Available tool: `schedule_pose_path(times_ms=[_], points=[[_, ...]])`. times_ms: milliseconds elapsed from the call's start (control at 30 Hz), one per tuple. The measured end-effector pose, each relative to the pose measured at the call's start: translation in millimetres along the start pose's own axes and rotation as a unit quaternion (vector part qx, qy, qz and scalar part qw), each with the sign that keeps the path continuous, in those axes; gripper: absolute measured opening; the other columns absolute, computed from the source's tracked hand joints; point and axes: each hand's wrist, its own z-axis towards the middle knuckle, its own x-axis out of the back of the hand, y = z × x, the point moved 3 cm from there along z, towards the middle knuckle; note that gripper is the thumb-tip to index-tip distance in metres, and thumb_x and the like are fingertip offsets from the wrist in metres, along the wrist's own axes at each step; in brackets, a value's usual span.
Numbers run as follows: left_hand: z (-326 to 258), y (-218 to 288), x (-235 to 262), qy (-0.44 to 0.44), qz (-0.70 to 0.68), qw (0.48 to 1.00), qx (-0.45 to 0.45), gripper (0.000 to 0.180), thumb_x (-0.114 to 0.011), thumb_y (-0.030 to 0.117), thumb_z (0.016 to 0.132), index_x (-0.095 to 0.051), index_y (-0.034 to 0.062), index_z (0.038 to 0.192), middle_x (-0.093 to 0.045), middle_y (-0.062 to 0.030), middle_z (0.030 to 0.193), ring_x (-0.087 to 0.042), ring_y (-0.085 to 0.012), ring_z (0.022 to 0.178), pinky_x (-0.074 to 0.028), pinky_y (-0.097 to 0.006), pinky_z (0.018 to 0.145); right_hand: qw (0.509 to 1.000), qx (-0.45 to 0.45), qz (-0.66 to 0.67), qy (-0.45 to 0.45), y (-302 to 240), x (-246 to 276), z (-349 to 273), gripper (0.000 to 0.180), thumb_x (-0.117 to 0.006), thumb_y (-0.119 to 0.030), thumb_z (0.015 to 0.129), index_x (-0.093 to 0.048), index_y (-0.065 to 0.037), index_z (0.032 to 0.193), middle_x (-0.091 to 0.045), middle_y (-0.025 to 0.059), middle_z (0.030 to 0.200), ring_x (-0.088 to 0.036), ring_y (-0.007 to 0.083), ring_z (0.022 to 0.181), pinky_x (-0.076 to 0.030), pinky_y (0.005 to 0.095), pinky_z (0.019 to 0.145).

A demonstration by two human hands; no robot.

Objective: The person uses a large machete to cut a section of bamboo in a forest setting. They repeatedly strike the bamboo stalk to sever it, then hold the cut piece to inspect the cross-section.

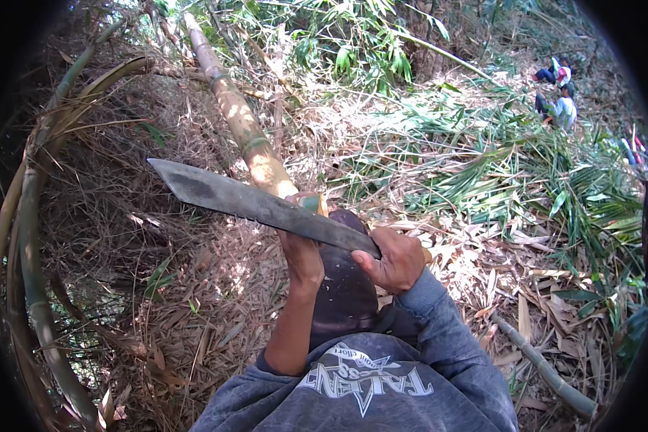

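Knife: a long dark blade (255, 204), broad at the tip, lies slanted across the middle of the view, tip up and to the left, handle end down at the right hand; held high and angled, apparently so its edge can meet the pole's cut end.
Right hand: the right hand (394, 259) is a closed fist wrapped round the handle, fingers curled tight, knuckles toward the camera; the handle itself is hidden inside the fist.
Left hand: the left hand (302, 255) reaches up behind the blade and grips the near end of the pole, fingers closed about it as far as can be seen; the blade covers part of them. This looks like a steadying hold.
Pole: a thick pale bamboo pole (241, 119) runs from the top of the view down to the left hand, its cut end with a green rim just above the blade, propped on the slope and leaning toward the person.
Ground: dry leaves (209, 288) and husks cover the slope; curved green stems (29, 237) arch along the left edge, a thin stem (547, 374) lies at lower right.
Others: people (560, 108) sit well apart at upper right among cut green fronds.
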Motion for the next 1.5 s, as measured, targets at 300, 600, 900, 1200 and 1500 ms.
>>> schedule_pose_path(times_ms=[300,600,900,1200,1500], points=[[-1.0,12.9,-4.0,0.023,0.083,0.996,-0.032,0.049,-0.045,0.054,0.094,-0.053,0.0076,0.108,-0.054,-0.0026,0.082,-0.053,-0.0069,0.056,-0.041,-0.020,0.039,0.999,-0.014,-0.012,-0.026,-3.2,-0.1,0.9,0.045,-0.065,-0.049,0.081,-0.060,-0.003,0.079,-0.055,0.0141,0.064,-0.058,0.0318,0.054,-0.045,0.0397,0.049],[2.8,18.1,1.3,0.031,0.216,0.954,-0.203,0.039,-0.039,0.035,0.100,-0.056,-0.0005,0.099,-0.059,-0.0095,0.086,-0.059,-0.0167,0.072,-0.051,-0.028,0.064,0.996,-0.033,0.011,-0.082,36.0,-21.7,-15.2,0.038,-0.060,-0.042,0.085,-0.060,-0.004,0.085,-0.056,0.0154,0.066,-0.058,0.0360,0.057,-0.045,0.0427,0.051],[25.8,60.7,0.9,-0.002,0.102,0.994,-0.046,0.042,-0.031,0.040,0.098,-0.054,0.0068,0.110,-0.057,-0.0038,0.081,-0.050,-0.0060,0.058,-0.037,-0.018,0.042,0.881,-0.455,-0.059,-0.117,166.1,10.3,-197.3,0.053,-0.034,-0.041,0.099,-0.066,0.000,0.092,-0.062,0.0214,0.065,-0.062,0.0344,0.064,-0.047,0.0434,0.065],[5.0,27.1,-33.6,0.008,0.083,0.995,-0.059,0.043,-0.038,0.044,0.098,-0.056,0.0054,0.107,-0.055,0.0008,0.082,-0.051,-0.0055,0.065,-0.041,-0.019,0.054,0.997,-0.063,0.018,0.028,22.6,22.9,-26.5,0.043,-0.057,-0.045,0.089,-0.055,-0.006,0.071,-0.050,0.0117,0.057,-0.053,0.0276,0.046,-0.042,0.0392,0.044],[-1.7,31.0,-35.8,0.017,0.180,0.968,-0.173,0.038,-0.039,0.037,0.101,-0.054,0.0020,0.101,-0.051,-0.0016,0.083,-0.049,-0.0079,0.072,-0.041,-0.024,0.065,1.000,0.016,0.003,0.026,-4.1,9.9,8.8,0.051,-0.063,-0.056,0.081,-0.056,-0.006,0.073,-0.052,0.0116,0.061,-0.056,0.0287,0.048,-0.043,0.0392,0.044]])
